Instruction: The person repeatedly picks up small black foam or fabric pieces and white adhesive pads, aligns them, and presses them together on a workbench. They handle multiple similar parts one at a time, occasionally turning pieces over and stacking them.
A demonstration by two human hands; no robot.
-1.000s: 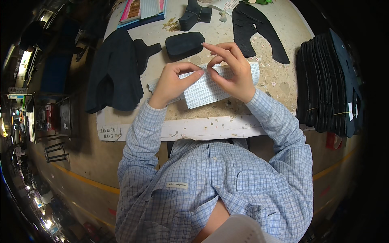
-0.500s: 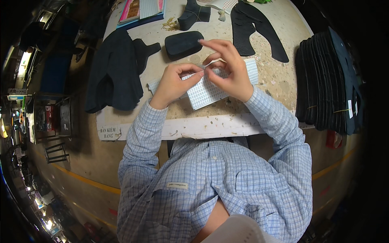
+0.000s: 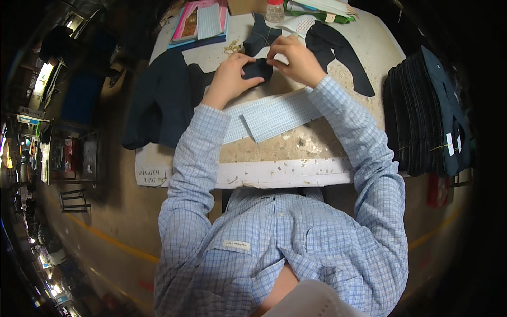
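Observation:
A stack of small dark rounded-rectangle pieces (image 3: pixel 257 73) lies on the table in front of me. My left hand (image 3: pixel 230 78) curls over its left side, the thumb along the near edge and the fingers at the far edge. At the stack's far right corner, my right hand (image 3: pixel 296 59) has thumb and forefinger pinched together; whatever is between the fingertips is too small to make out. Closer to me lie a white sheet of small printed labels (image 3: pixel 280 117) and another label sheet (image 3: pixel 235 127) partly beneath it.
Dark cut pieces lie left (image 3: pixel 158 100) and far right (image 3: pixel 338 53). A tied dark bundle (image 3: pixel 261 36), a red-lidded jar (image 3: pixel 274 11) and books (image 3: pixel 200 24) sit at the back. A tall stack of dark pieces (image 3: pixel 422 111) stands at the right edge.
Both hands have moved away from the label sheets to the dark stack farther back. My left hand has taken hold of it. The view has tilted slightly, showing more of the table's far side.

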